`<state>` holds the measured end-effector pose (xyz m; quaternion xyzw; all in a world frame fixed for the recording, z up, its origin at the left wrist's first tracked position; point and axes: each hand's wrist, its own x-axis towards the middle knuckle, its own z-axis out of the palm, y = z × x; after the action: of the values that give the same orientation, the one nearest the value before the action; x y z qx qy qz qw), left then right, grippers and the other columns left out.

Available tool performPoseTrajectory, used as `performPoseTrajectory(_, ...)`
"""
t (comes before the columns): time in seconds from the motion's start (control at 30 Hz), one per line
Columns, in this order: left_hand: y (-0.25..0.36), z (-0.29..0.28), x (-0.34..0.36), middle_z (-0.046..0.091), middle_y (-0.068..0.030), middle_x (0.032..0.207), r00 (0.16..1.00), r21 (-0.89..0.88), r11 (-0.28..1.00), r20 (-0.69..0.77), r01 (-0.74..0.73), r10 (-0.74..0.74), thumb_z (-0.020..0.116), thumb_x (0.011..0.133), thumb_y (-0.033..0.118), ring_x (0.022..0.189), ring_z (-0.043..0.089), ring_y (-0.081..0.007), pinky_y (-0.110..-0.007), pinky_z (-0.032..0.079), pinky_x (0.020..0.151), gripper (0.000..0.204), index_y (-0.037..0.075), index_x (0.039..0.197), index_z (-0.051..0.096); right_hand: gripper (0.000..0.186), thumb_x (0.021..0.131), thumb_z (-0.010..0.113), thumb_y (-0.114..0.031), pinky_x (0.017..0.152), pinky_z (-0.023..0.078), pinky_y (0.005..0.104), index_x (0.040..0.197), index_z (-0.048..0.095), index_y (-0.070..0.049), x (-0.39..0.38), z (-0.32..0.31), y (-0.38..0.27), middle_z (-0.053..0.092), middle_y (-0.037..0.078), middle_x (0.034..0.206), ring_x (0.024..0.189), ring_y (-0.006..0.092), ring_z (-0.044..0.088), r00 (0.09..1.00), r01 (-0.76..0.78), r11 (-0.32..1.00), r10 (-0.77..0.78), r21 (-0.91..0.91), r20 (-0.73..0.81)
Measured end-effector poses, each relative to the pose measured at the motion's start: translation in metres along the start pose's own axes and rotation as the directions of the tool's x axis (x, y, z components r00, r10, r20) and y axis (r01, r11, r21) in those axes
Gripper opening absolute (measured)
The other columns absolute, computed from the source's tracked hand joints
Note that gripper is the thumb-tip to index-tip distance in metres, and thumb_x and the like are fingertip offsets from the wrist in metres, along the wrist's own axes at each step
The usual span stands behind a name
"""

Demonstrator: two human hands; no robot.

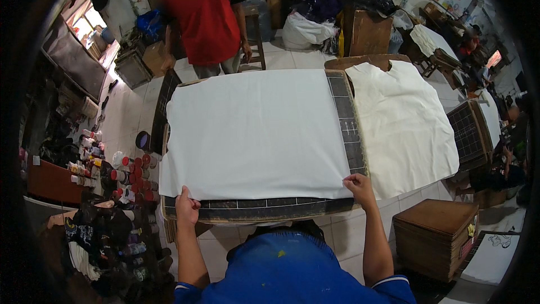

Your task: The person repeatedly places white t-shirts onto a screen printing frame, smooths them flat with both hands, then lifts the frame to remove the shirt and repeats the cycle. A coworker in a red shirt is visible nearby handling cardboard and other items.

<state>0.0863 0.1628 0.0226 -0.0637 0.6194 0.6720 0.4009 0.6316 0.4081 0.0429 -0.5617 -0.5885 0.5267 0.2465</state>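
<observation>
A white piece of fabric (pixel 253 129) lies spread over a dark board with white grid lines (pixel 343 118). My left hand (pixel 188 205) is closed on the fabric's near-left edge, and my right hand (pixel 358 186) pinches its near-right corner, close to the board's front strip. To the right lies a cream, shirt-shaped fabric piece (pixel 402 132), wrinkled, on a neighbouring board.
A person in a red top (pixel 202 22) stands across the board. Red-lidded containers (pixel 135 171) crowd the floor at left. A stack of brown boards (pixel 436 225) sits near right, and white bags (pixel 306 34) rest behind. More people (pixel 506 157) are at far right.
</observation>
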Motion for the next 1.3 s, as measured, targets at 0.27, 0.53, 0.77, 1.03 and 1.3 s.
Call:
performPoseTrajectory(0.27,-0.003,-0.005,-0.035,0.065,-0.0022,0.092,0.999,-0.001,0.999,-0.011,-0.033,0.033,0.056,0.109,0.044,0.064,0.056,-0.0128,-0.032,0.057,0.055,0.036,0.010,0.119,0.058,0.016,0.091,0.075,-0.010,0.061,0.044,0.0224,0.099,0.073,0.004,-0.036,-0.005,-0.006,0.067,-0.001,0.080,0.070,0.0041,0.057,0.997,-0.073,0.997,0.073,0.022,0.012)
performPoseTrajectory(0.53,-0.010,-0.024,-0.046,0.068,-0.0087,0.106,0.998,0.143,0.988,-0.016,-0.057,0.060,0.052,0.109,0.048,0.082,0.071,-0.0208,-0.035,0.061,0.057,0.046,0.007,0.130,0.053,0.017,0.091,0.076,-0.013,0.060,0.045,0.0223,0.098,0.074,0.003,-0.058,-0.006,-0.003,0.069,0.000,0.080,0.071,0.0046,0.058,0.985,-0.171,0.985,0.171,0.020,0.010)
performPoseTrajectory(0.77,-0.009,-0.026,-0.053,0.068,-0.0125,0.109,0.997,0.158,0.986,-0.041,-0.056,0.063,0.052,0.109,0.049,0.086,0.072,-0.0246,-0.037,0.062,0.058,0.050,0.004,0.132,0.049,0.014,0.089,0.077,-0.011,0.060,0.045,0.0224,0.097,0.074,0.001,-0.066,-0.004,-0.003,0.069,-0.001,0.081,0.070,0.0050,0.059,0.979,-0.204,0.978,0.204,0.045,0.014)
performPoseTrajectory(1.03,-0.007,-0.023,-0.063,0.068,-0.0128,0.107,0.996,0.188,0.980,-0.037,-0.073,0.081,0.050,0.110,0.047,0.081,0.071,-0.0234,-0.037,0.062,0.058,0.050,0.002,0.130,0.051,0.016,0.087,0.077,-0.012,0.057,0.045,0.0245,0.096,0.075,0.001,-0.069,-0.007,-0.002,0.069,0.000,0.079,0.066,0.0063,0.058,0.969,-0.245,0.969,0.246,-0.025,0.022)
performPoseTrajectory(1.3,-0.011,-0.024,-0.071,0.068,-0.0112,0.102,0.997,0.169,0.983,-0.024,-0.066,0.071,0.051,0.110,0.047,0.075,0.069,-0.0203,-0.036,0.063,0.056,0.049,0.002,0.129,0.053,0.017,0.085,0.077,-0.012,0.055,0.045,0.0257,0.094,0.075,0.003,-0.075,-0.010,-0.003,0.069,0.002,0.077,0.062,0.0076,0.057,0.965,-0.261,0.964,0.262,-0.053,0.020)
